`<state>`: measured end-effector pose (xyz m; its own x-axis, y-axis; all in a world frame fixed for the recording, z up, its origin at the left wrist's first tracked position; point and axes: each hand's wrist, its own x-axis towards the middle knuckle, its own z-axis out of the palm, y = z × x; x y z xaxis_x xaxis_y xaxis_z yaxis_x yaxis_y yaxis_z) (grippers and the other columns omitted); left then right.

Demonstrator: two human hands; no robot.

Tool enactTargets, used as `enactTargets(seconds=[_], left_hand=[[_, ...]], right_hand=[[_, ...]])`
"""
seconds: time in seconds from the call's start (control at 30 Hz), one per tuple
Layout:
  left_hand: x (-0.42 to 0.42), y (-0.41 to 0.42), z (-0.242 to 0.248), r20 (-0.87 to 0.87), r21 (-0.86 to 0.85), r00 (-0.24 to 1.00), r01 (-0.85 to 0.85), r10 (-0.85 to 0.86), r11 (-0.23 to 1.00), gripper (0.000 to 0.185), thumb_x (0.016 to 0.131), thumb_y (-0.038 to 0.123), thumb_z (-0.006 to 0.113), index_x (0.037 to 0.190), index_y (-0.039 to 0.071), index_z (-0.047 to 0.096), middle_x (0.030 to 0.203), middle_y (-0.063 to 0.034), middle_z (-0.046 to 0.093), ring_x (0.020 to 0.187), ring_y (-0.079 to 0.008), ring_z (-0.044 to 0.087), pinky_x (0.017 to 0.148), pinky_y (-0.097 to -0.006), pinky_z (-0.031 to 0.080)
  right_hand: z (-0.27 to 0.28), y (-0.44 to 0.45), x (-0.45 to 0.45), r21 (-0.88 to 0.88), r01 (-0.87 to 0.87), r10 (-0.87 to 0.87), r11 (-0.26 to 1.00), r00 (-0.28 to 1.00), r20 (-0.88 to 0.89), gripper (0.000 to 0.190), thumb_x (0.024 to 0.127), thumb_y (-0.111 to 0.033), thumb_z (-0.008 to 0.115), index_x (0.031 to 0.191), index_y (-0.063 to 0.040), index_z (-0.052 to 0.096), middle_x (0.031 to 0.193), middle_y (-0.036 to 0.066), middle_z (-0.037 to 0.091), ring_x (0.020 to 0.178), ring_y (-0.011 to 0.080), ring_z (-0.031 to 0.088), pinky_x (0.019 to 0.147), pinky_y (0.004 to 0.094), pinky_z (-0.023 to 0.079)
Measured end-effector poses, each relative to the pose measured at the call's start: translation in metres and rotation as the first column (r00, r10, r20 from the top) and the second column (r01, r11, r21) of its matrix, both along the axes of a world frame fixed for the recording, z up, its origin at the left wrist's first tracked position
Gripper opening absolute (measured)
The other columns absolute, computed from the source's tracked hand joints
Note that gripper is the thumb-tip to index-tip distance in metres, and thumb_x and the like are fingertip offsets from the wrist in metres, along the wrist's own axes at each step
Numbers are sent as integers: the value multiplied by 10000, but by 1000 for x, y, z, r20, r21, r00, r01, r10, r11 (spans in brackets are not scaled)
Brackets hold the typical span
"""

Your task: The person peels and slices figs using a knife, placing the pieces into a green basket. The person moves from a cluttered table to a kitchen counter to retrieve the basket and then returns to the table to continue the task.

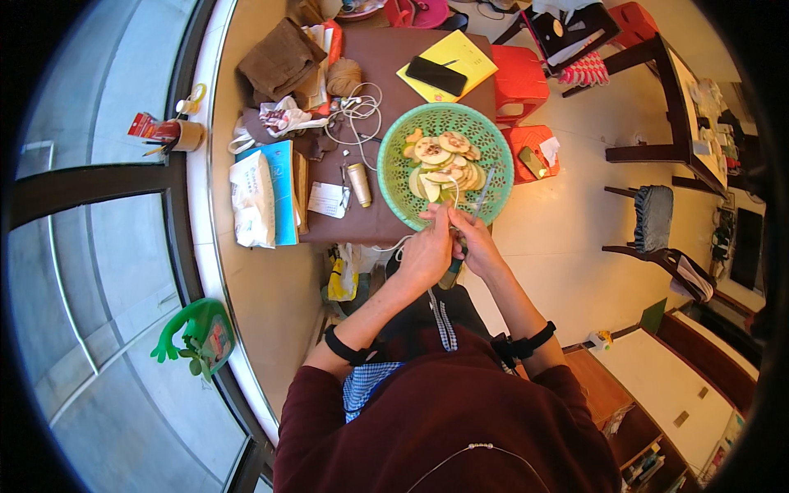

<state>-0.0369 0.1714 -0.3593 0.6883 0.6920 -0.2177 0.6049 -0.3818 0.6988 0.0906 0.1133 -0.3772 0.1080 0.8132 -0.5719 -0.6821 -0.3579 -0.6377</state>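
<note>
A green plastic basket (394, 185) with a pierced pattern stands at the table's near right corner. Round, pale fruit slices (447, 163), some with green peel and brown cores, lie heaped inside it. Over the basket's near rim, my left hand (428, 252) pinches a white cord (456, 191), which loops up over the slices. Close beside it, my right hand (481, 243) grips a slim metal-shafted tool (486, 188) with a dark green handle; its shaft points into the basket. My fingers hide where cord and tool meet, if they do.
The brown-covered table (363, 55) carries a phone (436, 75) on a yellow book (471, 55), a thread spool (359, 185), tangled white cable (363, 108) and a tissue pack (251, 197). Red stools (521, 80) stand at the right. Windows line the left.
</note>
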Motion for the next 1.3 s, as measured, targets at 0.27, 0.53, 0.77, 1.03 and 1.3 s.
enactTargets(seconds=[0.27, 0.53, 0.77, 1.03, 1.3], left_hand=[[-52, 58, -35, 371, -325, 848, -263, 378, 908, 628, 907, 112, 660, 1462, 74, 368, 1162, -139, 662, 924, -182, 663, 793, -333, 543], [-137, 160, -190, -75, 170, 694, -699, 716, 695, 202, 803, 220, 746, 970, 107, 748, 929, -88, 742, 860, -291, 710, 767, -425, 548], [-129, 192, -206, -300, 9, 718, -656, 628, 754, 291, 700, 346, 831, 911, 151, 794, 890, -84, 750, 844, -253, 716, 779, -379, 557], [-141, 200, -239, -127, -270, 699, -707, 704, 653, 240, 748, 295, 784, 908, 116, 791, 830, -81, 750, 743, -179, 713, 725, -325, 556], [-112, 192, -205, -268, 140, 752, -588, 602, 797, 173, 719, 257, 741, 830, 130, 781, 854, -157, 725, 816, -326, 704, 749, -390, 570]], right_hand=[[-21, -2, 12, 113, 168, -174, 979, 984, 45, 247, 1032, -241, 511, 992, -26, 626, 912, 123, 714, 492, 48, 405, 465, 190, 347], [-7, -15, 10, 28, 88, -90, 996, 993, 72, 221, 1029, -220, 515, 986, -26, 612, 776, 72, 652, 496, 57, 435, 470, 200, 343], [1, -25, 5, -30, 85, -81, 996, 991, 109, 230, 1028, -219, 512, 977, -15, 605, 761, 73, 633, 489, 58, 423, 455, 203, 324], [5, -24, 4, -20, 87, -84, 996, 989, 123, 243, 1031, -229, 504, 970, -16, 603, 745, 67, 618, 480, 58, 414, 454, 205, 331], [2, -32, 5, -61, 116, -106, 991, 984, 144, 234, 1020, -226, 525, 977, -14, 613, 746, 68, 617, 483, 59, 416, 454, 209, 330]])
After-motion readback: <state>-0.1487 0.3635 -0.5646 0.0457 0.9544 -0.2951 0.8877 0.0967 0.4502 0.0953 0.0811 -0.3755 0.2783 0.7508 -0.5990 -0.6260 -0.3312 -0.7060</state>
